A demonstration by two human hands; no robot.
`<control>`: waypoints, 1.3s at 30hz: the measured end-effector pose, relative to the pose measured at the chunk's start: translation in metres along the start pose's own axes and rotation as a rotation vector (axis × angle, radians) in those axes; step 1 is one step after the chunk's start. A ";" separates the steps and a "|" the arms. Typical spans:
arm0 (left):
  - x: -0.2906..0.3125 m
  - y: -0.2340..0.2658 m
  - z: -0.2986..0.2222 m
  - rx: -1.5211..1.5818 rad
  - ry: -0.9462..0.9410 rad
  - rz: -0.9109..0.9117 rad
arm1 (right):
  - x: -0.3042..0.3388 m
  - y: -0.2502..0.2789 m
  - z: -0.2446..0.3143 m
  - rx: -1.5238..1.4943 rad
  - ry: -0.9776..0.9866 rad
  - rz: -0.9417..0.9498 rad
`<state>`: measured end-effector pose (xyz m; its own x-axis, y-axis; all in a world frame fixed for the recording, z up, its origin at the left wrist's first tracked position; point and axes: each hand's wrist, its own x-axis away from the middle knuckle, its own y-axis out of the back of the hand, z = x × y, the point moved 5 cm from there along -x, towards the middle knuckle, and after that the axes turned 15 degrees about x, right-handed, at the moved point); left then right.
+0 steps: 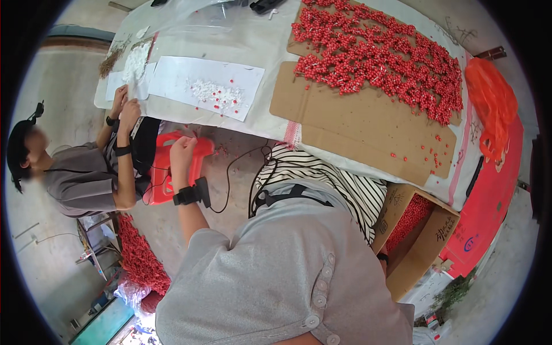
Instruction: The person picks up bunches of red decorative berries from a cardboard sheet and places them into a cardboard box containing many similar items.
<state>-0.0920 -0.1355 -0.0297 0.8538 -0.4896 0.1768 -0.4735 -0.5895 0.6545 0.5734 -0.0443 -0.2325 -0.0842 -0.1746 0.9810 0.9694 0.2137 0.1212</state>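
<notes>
My left hand [183, 154] is raised over a red plastic stool [198, 158], its fingers curled closed. Whether anything lies inside them I cannot make out. A black band with a small device [193, 193] circles that wrist. At my right side stands a cardboard box [417, 253] holding many small red berries [409, 221]. A bit of black strap [383, 257] shows between my body and the box; my right hand itself is hidden. On the table in front, masses of red berry stems [368, 49] lie on flattened cardboard [345, 121].
A white sheet with white pieces and a few red berries [218, 95] lies on the table [276, 34]. A co-worker [86, 178] sits at left, hands by another white pile [135, 63]. A red plastic bag [491, 109] hangs at right. A black cable [229, 178] runs beside me.
</notes>
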 end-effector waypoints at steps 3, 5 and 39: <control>-0.004 -0.014 0.006 0.002 0.011 0.046 | 0.020 -0.016 0.022 -0.045 0.041 0.065; -0.005 -0.027 0.009 0.019 0.032 0.077 | 0.041 -0.022 0.041 -0.077 0.077 0.095; -0.013 -0.033 -0.029 0.065 -0.112 -0.116 | 0.068 0.069 0.045 0.179 0.423 -0.733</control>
<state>-0.0818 -0.0912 -0.0322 0.8759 -0.4822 0.0176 -0.3893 -0.6846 0.6162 0.6240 0.0014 -0.1509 -0.5466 -0.6630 0.5115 0.6500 0.0492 0.7583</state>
